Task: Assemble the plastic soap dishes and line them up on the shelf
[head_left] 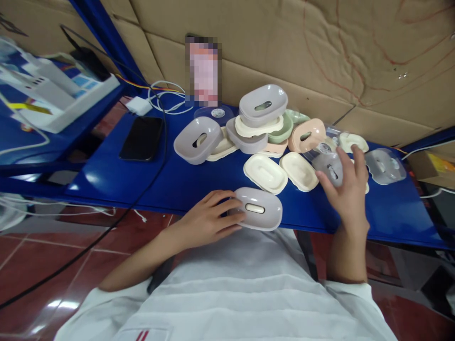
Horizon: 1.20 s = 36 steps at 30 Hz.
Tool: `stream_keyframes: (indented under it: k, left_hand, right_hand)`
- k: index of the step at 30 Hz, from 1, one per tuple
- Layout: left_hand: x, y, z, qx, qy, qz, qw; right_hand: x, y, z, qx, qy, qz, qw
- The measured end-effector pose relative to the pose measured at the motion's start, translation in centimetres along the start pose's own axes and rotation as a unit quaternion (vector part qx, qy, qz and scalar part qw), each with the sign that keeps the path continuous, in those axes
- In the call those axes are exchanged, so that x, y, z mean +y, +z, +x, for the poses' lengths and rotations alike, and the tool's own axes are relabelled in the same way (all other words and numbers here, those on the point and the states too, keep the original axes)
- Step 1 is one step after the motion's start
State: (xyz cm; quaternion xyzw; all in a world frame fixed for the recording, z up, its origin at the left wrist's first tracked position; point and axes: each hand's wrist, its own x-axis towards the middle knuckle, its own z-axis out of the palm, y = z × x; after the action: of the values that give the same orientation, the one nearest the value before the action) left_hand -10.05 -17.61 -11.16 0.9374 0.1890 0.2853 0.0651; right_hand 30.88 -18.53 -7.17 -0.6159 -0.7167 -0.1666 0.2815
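A grey oval soap dish [272, 219] with a slot in its middle sits at the table's front edge; a cream piece shows in the slot. My left hand [213, 215] holds its left end, fingers over the rim. My right hand [346, 189] is open, thumb and fingers spread around a clear plastic oval piece [327, 166]; whether they touch it I cannot tell. Two cream oval trays, one left [266, 173] and one right [299, 171], lie between the hands. Another clear oval piece [386, 166] lies to the right of my right hand.
Behind, grey dishes [197, 139], a peach dish [308, 135], a green dish [284, 130] and cream trays are piled together. A black phone [141, 139], a white charger [139, 105] and cables lie left on the blue table [199, 182]. Cardboard [266, 42] stands behind.
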Motion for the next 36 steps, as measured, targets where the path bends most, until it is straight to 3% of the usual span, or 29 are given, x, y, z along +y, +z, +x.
stream_keyframes:
  k: [3, 5, 7, 10, 13, 16, 20, 27, 36]
  left_hand:
    - [-0.1, 0.6, 0.7, 0.013, 0.016, -0.015, 1.0]
    - [-0.3, 0.9, 0.7, 0.022, 0.018, -0.024, 0.999]
    - [-0.3, 1.0, 0.4, 0.038, 0.012, -0.031, 0.999]
    - [-0.3, 1.0, -0.3, 0.079, -0.007, -0.04, 0.996]
    - [-0.3, 1.0, -0.7, 0.122, -0.013, -0.053, 0.991]
    - [-0.4, 1.0, -0.5, 0.123, 0.002, -0.075, 0.99]
    - [-0.5, 1.0, -0.2, 0.087, 0.015, -0.092, 0.992]
    - [-0.2, 1.4, -0.2, 0.086, -0.004, -0.082, 0.993]
    - [-0.5, 1.5, 0.0, 0.073, 0.021, -0.093, 0.993]
  right_hand:
    - [3.9, 0.5, 0.8, -0.076, 0.048, -0.043, 0.995]
    - [3.9, 0.7, 0.6, -0.063, 0.05, -0.018, 0.997]
    - [1.9, 0.4, -0.3, -0.002, 0.036, -0.006, 0.999]
    - [-3.5, -0.2, -2.9, 0.059, -0.007, 0.042, 0.997]
    - [-8.4, -0.2, -6.0, 0.034, -0.074, 0.16, 0.984]
    - [-10.7, 0.4, -8.1, -0.007, -0.118, 0.218, 0.969]
    - [-10.8, 1.1, -8.4, -0.058, -0.141, 0.215, 0.965]
    - [-10.1, 1.7, -8.2, -0.064, -0.156, 0.186, 0.968]
    - [-10.0, 2.2, -9.3, 0.0, -0.174, 0.161, 0.972]
